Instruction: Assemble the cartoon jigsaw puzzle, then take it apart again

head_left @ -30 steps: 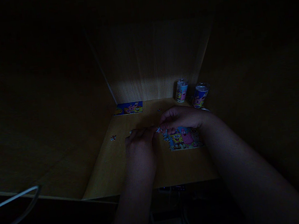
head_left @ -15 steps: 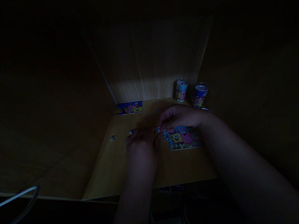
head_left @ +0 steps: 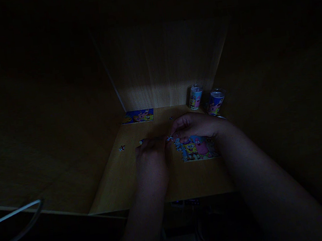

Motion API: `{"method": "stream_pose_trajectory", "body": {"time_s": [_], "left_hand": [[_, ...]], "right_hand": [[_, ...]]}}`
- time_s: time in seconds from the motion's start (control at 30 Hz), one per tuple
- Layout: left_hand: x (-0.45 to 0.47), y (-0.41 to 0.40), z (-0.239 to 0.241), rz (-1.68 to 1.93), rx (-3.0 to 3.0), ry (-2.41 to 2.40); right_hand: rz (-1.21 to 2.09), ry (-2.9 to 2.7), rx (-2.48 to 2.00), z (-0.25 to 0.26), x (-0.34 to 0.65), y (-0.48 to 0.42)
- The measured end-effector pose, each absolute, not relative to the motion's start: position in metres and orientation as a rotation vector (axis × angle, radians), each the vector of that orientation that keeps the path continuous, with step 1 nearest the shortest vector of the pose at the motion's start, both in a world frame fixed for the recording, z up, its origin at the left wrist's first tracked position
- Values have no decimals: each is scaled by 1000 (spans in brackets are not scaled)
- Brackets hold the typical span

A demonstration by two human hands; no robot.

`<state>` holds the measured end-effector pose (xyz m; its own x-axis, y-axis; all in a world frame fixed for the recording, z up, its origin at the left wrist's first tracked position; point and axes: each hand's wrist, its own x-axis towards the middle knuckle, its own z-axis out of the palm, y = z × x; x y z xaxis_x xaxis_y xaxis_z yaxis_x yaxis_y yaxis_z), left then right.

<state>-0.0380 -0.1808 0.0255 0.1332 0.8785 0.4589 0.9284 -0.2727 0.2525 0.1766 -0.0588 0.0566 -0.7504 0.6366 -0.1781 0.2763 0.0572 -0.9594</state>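
Note:
A small jigsaw piece (head_left: 170, 138) is pinched at the fingertips of my right hand (head_left: 190, 126). Close beside it on the left is my left hand (head_left: 152, 152), back upward with its fingers bent toward the same piece; whether they grip anything is hidden. Under and in front of my right hand lies a partly joined cartoon jigsaw puzzle (head_left: 200, 149), its left edge uneven and its right part covered by my forearm. Another loose piece (head_left: 141, 141) shows just past my left knuckles.
One loose piece (head_left: 121, 148) lies at the left and another (head_left: 172, 117) farther back. A blue cartoon picture (head_left: 138, 116) rests by the back panel. Two clear cartoon-printed canisters, one nearer the back (head_left: 195, 97) and one (head_left: 216, 102) at the side, stand at the right. Wooden panels surround the tabletop (head_left: 122, 186).
The piece at my right fingertips has turned and shifted slightly left. My left fingers have drawn back a little from the puzzle's left edge, while the rest stays put.

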Motion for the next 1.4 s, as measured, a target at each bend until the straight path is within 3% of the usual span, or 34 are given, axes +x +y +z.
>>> {"method": "stream_pose_trajectory", "body": {"time_s": [1.0,1.4], "left_hand": [[-36,-179,26,-755,-2437,-1798],[-37,-179,23,-978,-2463,-1753]], "right_hand": [[1602,-2236,-990,59,175,-59],[1591,-2230,-1023,63,178,-61]]}}
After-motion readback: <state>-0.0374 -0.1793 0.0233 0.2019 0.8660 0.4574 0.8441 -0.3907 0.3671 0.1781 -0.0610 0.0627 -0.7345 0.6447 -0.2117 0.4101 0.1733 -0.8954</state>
